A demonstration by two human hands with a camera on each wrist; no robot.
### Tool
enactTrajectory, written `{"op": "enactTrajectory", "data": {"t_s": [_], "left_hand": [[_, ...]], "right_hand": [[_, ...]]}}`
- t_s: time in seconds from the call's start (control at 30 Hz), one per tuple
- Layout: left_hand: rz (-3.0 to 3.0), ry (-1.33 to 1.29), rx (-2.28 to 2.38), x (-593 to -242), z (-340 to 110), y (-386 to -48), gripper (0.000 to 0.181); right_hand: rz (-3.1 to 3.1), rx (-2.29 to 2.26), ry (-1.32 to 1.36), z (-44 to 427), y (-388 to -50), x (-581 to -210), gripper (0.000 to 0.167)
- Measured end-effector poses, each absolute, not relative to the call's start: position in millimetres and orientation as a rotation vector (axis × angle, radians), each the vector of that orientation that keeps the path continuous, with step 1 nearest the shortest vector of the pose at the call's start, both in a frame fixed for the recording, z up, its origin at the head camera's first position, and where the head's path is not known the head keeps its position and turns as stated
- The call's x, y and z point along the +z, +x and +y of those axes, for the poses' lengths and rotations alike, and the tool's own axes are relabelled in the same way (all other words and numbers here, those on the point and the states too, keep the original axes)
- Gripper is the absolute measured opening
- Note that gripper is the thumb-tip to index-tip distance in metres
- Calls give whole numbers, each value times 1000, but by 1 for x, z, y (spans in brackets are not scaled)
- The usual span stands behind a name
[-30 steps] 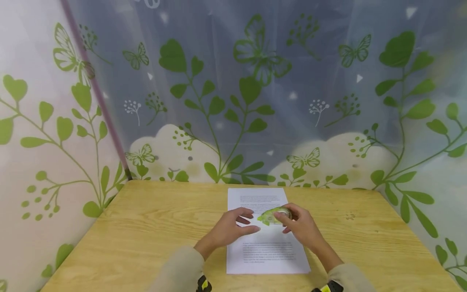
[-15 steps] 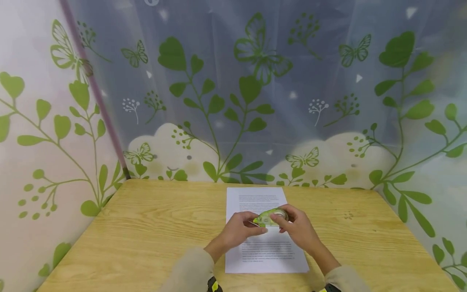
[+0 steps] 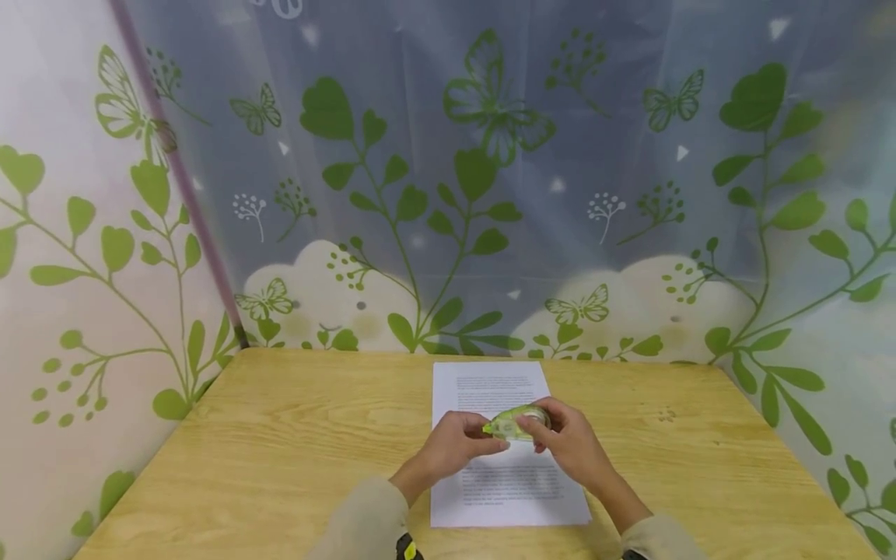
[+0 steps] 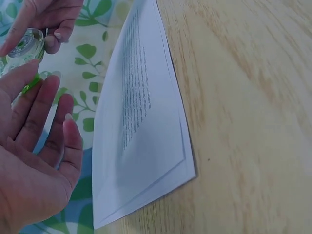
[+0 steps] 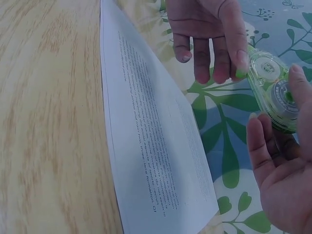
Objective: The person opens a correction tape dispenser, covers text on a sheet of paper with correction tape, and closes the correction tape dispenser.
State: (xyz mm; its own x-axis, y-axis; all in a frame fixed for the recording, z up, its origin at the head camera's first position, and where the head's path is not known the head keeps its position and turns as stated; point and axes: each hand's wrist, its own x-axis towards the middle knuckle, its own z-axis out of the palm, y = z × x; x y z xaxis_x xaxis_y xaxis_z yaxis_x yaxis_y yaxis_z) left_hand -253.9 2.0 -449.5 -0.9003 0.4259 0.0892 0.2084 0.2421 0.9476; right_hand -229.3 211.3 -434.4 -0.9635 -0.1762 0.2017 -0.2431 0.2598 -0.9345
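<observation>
Above the printed sheets, a green see-through correction tape is held between both hands. The right hand grips its rounded rear end between thumb and fingers. At the pointed green tip, the left hand pinches with thumb and index finger. The right wrist view shows the reel inside the correction tape through its clear case. In the left wrist view, the other fingers of the left hand are spread and partly bent, and they hide part of the correction tape.
The sheets lie on a light wooden table, with slightly offset edges showing in the left wrist view. Behind the table hangs a curtain printed with leaves and butterflies. A small mark shows on the tabletop at the right.
The left hand has moved right and closed its thumb and index finger on the tip of the correction tape. The right hand, still gripping it, has shifted slightly left and down.
</observation>
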Motion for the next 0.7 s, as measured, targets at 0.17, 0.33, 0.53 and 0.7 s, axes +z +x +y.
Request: {"op": "enactTrajectory", "data": {"t_s": [0.17,0.33,0.53,0.7], "left_hand": [[2389,612,1640,-449,-4,-254,16],[2425,644,1603,-447,-9,-253,15],[2500,666,1550,-449,-15,-255,14],[2526,687,1540,-449,-18,-257,14]], "right_hand": [[-2450,1843,406,209,-229,-436,24],[-2444,1859,396,208,-231,-439,24],[-2441,1874,363,209,-231,-440,25],[-2433,1884,336,209,-232,-442,25]]}}
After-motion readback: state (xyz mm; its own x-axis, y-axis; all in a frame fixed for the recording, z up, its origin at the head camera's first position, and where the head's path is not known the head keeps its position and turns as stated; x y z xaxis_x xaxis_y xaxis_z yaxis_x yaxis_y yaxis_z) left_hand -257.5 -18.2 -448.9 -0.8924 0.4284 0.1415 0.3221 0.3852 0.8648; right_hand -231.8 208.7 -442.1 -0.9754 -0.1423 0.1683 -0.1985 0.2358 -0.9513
